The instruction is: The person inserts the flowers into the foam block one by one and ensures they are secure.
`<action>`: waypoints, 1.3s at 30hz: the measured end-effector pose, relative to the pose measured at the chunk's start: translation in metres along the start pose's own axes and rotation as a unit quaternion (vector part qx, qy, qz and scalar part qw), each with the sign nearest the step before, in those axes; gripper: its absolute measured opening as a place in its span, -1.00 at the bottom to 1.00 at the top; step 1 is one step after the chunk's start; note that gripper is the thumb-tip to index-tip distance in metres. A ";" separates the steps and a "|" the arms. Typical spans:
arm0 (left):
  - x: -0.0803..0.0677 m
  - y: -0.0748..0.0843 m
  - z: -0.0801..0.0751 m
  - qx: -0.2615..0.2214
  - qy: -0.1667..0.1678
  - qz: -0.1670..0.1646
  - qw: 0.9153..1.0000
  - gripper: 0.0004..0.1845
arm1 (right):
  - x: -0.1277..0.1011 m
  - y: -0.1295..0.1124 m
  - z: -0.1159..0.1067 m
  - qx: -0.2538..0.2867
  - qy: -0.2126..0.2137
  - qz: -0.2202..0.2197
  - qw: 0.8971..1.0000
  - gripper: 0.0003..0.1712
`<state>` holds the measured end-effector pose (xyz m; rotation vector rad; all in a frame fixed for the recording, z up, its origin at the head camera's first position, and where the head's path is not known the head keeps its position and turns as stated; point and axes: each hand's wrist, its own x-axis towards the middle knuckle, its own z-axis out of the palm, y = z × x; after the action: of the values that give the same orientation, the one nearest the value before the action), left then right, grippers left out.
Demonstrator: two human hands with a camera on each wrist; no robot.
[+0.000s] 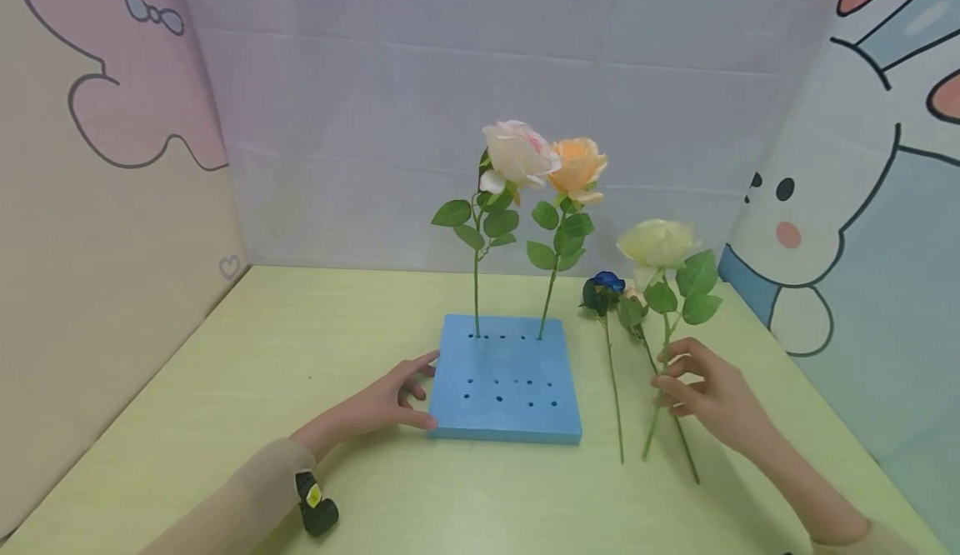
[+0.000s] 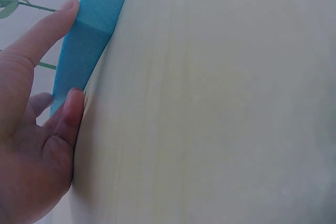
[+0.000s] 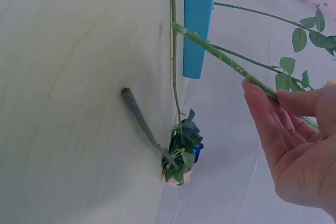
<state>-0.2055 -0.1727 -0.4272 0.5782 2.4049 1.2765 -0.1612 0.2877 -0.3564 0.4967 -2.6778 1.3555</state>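
Cream rose (image 1: 657, 242) stem inside right hand (image 1: 708, 392) grip

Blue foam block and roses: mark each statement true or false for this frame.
1. Two roses stand upright in the blue foam block. True.
2. The right hand holds the pale yellow rose by its stem. True.
3. The left hand is lifting the block off the table. False: the block lies flat, and the left hand rests against its edge.
4. The dark blue rose stands in the block. False: it lies on the table beside it.
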 end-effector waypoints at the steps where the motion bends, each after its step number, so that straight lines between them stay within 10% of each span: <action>1: 0.000 0.000 0.000 0.000 0.000 0.001 1.000 0.09 | 0.000 -0.002 0.002 0.001 0.000 -0.009 1.000 -0.69; 15: 0.000 0.000 0.000 -0.005 0.002 0.004 1.000 0.10 | 0.023 -0.033 0.035 0.033 -0.010 -0.139 0.990 -0.66; 39: 0.000 -0.001 0.000 -0.005 0.002 0.007 1.000 0.10 | 0.072 -0.070 0.081 0.038 -0.006 -0.224 0.974 -0.83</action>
<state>-0.2058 -0.1731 -0.4283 0.5912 2.4002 1.2962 -0.2007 0.1670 -0.3344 1.0441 -2.3244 1.3159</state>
